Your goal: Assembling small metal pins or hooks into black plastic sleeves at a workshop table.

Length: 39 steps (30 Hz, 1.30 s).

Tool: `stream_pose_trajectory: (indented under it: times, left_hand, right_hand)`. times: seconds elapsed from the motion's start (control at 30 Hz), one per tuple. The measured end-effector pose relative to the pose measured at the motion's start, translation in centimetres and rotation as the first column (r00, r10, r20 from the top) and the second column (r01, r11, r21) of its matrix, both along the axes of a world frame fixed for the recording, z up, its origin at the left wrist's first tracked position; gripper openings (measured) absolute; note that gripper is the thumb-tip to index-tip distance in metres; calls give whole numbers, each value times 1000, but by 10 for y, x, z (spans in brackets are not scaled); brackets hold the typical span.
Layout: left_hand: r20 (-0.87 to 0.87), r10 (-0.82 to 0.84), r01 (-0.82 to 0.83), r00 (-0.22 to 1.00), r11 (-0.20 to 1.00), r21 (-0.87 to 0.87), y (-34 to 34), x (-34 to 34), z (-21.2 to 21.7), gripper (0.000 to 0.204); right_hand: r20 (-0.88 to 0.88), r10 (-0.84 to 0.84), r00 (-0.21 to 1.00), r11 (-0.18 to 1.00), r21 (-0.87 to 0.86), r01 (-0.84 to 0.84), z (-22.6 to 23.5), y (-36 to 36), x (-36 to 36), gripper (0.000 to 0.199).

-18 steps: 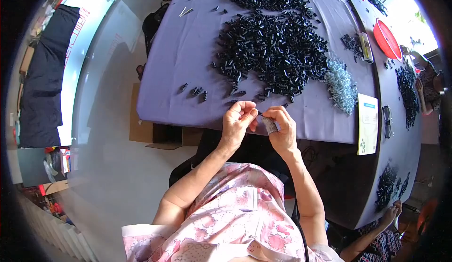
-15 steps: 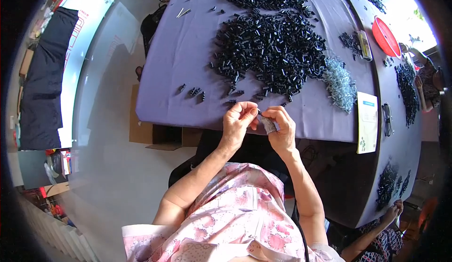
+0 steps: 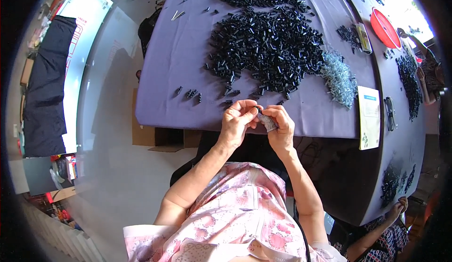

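At the table's near edge, my left hand (image 3: 235,123) and my right hand (image 3: 283,132) meet fingertip to fingertip. Both pinch a tiny black part (image 3: 259,109), mostly hidden by the fingers. A grey patterned scrap (image 3: 269,122), perhaps cloth, sits at my right fingers; whether it is wrapped round one or held cannot be told. Just beyond my hands spreads a large heap of small black tubular parts (image 3: 266,50). Several separate black pieces (image 3: 192,93) lie left of my left hand.
Right of the heap is a pile of clear small pieces (image 3: 340,81). A pale booklet (image 3: 369,116) and eyeglasses (image 3: 390,114) lie farther right, a red basket (image 3: 385,28) beyond them. Another person's hands (image 3: 399,206) are at lower right. An open cardboard box (image 3: 167,139) stands below the table.
The view has shifted slightly. My hands stay joined at the table edge, and the fingers and the grey scrap have turned a little, with less of the black part showing.
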<state>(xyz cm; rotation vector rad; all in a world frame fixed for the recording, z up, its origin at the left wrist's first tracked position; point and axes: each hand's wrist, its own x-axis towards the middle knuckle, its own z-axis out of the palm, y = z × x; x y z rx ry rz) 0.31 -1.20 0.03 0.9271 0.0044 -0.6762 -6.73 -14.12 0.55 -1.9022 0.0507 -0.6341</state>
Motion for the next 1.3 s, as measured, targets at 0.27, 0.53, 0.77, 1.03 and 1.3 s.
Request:
stream_pose_trajectory:
  times: [0.27, 0.53, 0.77, 1.03, 1.3]
  left_hand:
    - [18, 3, -3, 1000, 1000, -26, 1, 1, -2, 15]
    - [38, 7, -6, 999, 999, -34, 2, 3, -4, 13]
    - [52, 0, 2, 999, 999, -38, 3, 4, -2, 13]
    - [-38, 11, -17, 999, 989, -148, 2, 1, -8, 14]
    - [16, 20, -19, 1000, 996, -90, 2, 1, -4, 12]
  right_hand:
    - [-20, -30, 999, 995, -94, 28, 11, 3, 0, 48]
    - [-43, -29, 999, 991, -131, 23, 18, 2, 4, 42]
    - [-75, -11, 997, 996, -88, 4, 17, 2, 5, 41]
    - [-106, -26, 994, 999, -29, 23, 11, 6, 5, 40]
    - [-114, -33, 993, 986, -165, 14, 24, 5, 4, 44]
